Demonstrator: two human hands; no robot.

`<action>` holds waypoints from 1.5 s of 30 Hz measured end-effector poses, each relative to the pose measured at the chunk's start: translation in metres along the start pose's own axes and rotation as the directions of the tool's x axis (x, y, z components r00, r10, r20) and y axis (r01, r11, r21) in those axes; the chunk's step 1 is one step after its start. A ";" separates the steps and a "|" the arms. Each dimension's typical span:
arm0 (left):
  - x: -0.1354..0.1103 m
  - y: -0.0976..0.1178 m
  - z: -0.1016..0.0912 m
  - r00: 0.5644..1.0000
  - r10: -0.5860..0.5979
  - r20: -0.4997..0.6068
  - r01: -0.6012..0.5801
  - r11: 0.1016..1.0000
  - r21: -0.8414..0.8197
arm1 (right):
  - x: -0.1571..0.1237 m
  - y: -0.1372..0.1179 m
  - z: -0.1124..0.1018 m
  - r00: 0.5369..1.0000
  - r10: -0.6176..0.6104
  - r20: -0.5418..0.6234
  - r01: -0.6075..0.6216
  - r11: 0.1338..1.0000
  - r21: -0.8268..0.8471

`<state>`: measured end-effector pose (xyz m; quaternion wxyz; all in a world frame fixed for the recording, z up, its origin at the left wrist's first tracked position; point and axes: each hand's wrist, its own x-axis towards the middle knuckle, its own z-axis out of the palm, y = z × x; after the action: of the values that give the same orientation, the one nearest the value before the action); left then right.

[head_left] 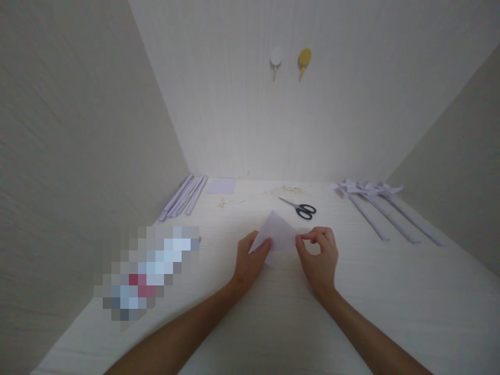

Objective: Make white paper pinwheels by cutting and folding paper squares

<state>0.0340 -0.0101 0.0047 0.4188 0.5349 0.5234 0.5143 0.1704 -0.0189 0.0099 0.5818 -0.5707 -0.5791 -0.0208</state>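
A sheet of white paper (277,230) is held up above the white table, in front of me. My left hand (252,255) grips its left side, with the thumb lying on the near face. At the right corner of the paper, my right hand (319,258) pinches between thumb and index finger. A lower flap of the sheet hangs below the left thumb. Just beyond the paper lie black-handled scissors (300,208), blades pointing to the far left.
Several rolled paper sticks (183,197) lie at the back left beside a square paper sheet (221,186). Three paper pinwheels on sticks (369,216) rest at the back right. Thin tan scraps (291,189) lie near the wall. A pixelated object (152,273) is at left.
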 end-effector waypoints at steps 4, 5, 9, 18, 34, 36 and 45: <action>-0.002 0.002 0.001 0.999 0.039 0.021 -0.039 0.999 0.015 | 0.000 -0.001 -0.001 1.000 -0.005 0.017 0.005 1.000 -0.001; -0.002 0.003 0.001 0.999 0.044 0.022 -0.045 0.999 0.019 | -0.001 -0.002 -0.001 0.999 -0.030 0.020 0.030 1.000 -0.004; 0.000 0.002 0.001 0.998 0.057 -0.007 -0.056 0.997 0.047 | -0.006 -0.003 -0.001 0.987 -0.162 0.017 0.163 0.985 -0.051; -0.001 0.004 0.003 0.997 0.031 0.064 -0.029 0.999 -0.029 | -0.011 -0.002 0.002 0.918 -0.369 0.144 0.368 0.929 0.036; -0.003 0.011 0.005 0.997 0.049 0.062 -0.049 0.999 -0.001 | -0.010 -0.003 0.004 0.907 -0.356 0.225 0.365 0.931 -0.001; -0.003 0.012 0.005 0.997 0.044 0.069 -0.045 0.999 0.013 | -0.009 -0.003 0.004 0.905 -0.356 0.231 0.367 0.930 -0.006; -0.003 0.007 0.005 0.993 0.072 0.095 -0.073 0.997 0.013 | -0.010 -0.002 0.005 0.913 -0.351 0.206 0.356 0.935 0.014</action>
<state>0.0396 -0.0131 0.0112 0.4197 0.5807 0.4875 0.4991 0.1623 -0.0219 0.0027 0.4989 -0.4626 -0.7292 -0.0732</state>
